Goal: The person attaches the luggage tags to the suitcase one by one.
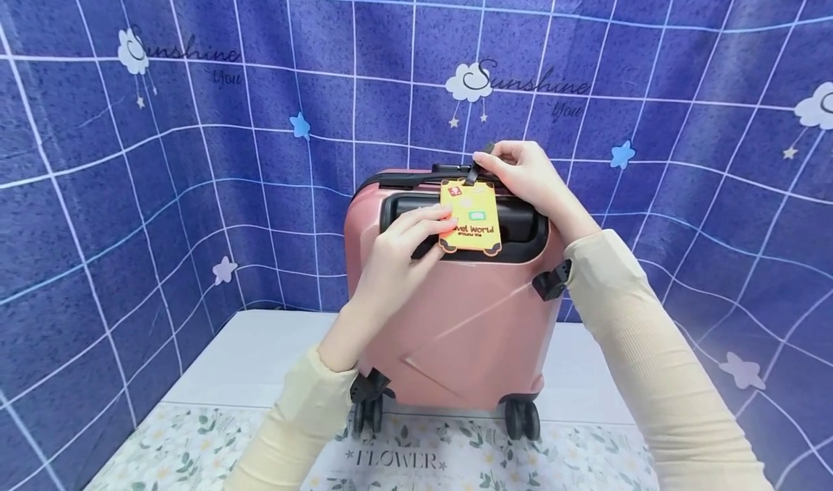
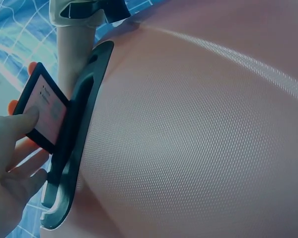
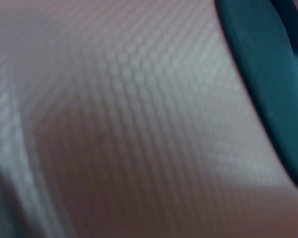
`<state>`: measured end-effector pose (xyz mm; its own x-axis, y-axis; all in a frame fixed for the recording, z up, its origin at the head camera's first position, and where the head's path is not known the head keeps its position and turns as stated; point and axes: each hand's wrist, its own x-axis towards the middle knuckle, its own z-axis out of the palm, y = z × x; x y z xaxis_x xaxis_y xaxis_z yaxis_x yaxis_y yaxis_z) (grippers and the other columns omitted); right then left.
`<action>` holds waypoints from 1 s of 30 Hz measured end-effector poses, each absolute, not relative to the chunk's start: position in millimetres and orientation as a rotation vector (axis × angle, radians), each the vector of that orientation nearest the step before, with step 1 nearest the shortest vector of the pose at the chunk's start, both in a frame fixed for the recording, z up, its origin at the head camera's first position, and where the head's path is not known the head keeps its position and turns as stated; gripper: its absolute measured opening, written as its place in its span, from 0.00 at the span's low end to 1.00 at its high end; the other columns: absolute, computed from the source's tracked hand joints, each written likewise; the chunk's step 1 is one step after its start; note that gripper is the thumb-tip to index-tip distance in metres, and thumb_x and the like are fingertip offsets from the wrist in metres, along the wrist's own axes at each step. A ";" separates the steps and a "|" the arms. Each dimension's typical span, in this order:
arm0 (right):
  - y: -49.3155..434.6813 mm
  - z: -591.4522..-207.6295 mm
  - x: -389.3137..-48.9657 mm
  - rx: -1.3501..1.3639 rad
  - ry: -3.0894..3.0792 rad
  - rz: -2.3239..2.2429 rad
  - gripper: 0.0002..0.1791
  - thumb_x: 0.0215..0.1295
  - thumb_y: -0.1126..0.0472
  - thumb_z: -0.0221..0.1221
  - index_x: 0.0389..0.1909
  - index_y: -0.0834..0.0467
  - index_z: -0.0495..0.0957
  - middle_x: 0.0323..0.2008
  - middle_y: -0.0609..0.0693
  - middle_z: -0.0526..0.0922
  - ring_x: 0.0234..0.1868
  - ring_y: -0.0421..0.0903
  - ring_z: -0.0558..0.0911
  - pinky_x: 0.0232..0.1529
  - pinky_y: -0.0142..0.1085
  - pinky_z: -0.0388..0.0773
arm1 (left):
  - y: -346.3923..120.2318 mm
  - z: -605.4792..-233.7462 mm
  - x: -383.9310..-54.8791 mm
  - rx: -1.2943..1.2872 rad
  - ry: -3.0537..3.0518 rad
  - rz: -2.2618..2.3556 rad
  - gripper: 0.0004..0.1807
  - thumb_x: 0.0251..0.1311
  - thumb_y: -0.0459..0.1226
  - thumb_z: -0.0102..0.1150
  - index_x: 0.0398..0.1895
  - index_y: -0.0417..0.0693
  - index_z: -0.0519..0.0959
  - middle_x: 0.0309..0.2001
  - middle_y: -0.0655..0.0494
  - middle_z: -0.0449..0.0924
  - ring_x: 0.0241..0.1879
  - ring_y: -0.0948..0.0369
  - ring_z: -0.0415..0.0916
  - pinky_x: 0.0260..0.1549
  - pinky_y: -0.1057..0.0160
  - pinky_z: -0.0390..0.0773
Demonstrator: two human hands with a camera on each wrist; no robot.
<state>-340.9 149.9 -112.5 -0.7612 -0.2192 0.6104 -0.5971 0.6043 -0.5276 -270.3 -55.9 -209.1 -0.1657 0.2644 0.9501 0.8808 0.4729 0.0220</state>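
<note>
A pink suitcase [image 1: 455, 325] stands upright on its wheels in the head view. Against the black handle recess near its top hangs a yellow luggage tag [image 1: 478, 212] with travel lettering. My left hand [image 1: 397, 259] pinches this tag by its left edge; the left wrist view shows the thumb on the back of the tag [image 2: 48, 111], inside its dark border. Above, my right hand [image 1: 527, 173] pinches the tag's black strap [image 1: 480, 164] beside the suitcase's top lock [image 1: 449, 168]. Only the ribbed pink shell [image 3: 139, 124] and part of the black recess [image 3: 268, 89] fill the right wrist view.
Black wheels [image 1: 523, 419] rest on a white surface [image 1: 280, 346] with a flower-print front part [image 1: 195, 440]. A blue gridded curtain [image 1: 260, 151] with clouds and stars hangs behind and at both sides. Black wrist cameras [image 1: 552, 281] sit at both cuffs.
</note>
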 end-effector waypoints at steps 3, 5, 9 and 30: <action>149.8 -112.2 -342.5 0.652 -2.338 1.002 0.20 0.64 0.46 0.57 0.22 0.58 0.75 0.18 0.42 0.73 0.28 0.43 0.69 0.33 0.33 0.63 | -54.6 -209.3 -272.1 -0.993 -1.667 -0.749 0.13 0.52 0.26 0.63 0.43 0.41 0.83 0.48 0.48 0.82 0.54 0.55 0.75 0.59 0.66 0.69; 149.6 -111.3 -343.2 0.655 -2.333 0.971 0.20 0.64 0.46 0.56 0.21 0.58 0.75 0.17 0.42 0.72 0.27 0.43 0.69 0.33 0.33 0.63 | -53.5 -209.1 -273.5 -0.996 -1.646 -0.758 0.13 0.52 0.26 0.62 0.42 0.41 0.83 0.48 0.47 0.82 0.53 0.55 0.76 0.59 0.66 0.70; 148.6 -105.8 -343.7 0.655 -2.340 0.896 0.20 0.65 0.48 0.56 0.19 0.58 0.73 0.15 0.42 0.70 0.26 0.43 0.68 0.31 0.33 0.62 | -51.9 -207.2 -274.7 -1.010 -1.604 -0.780 0.13 0.52 0.25 0.61 0.41 0.42 0.84 0.47 0.48 0.82 0.52 0.55 0.77 0.58 0.66 0.70; 128.7 -103.5 -353.6 0.448 -2.504 0.771 0.22 0.66 0.44 0.53 0.40 0.58 0.84 0.38 0.54 0.84 0.39 0.48 0.78 0.41 0.37 0.69 | -53.1 -212.7 -276.4 -0.995 -1.555 -0.702 0.12 0.54 0.26 0.59 0.41 0.44 0.84 0.45 0.50 0.82 0.49 0.55 0.76 0.54 0.64 0.72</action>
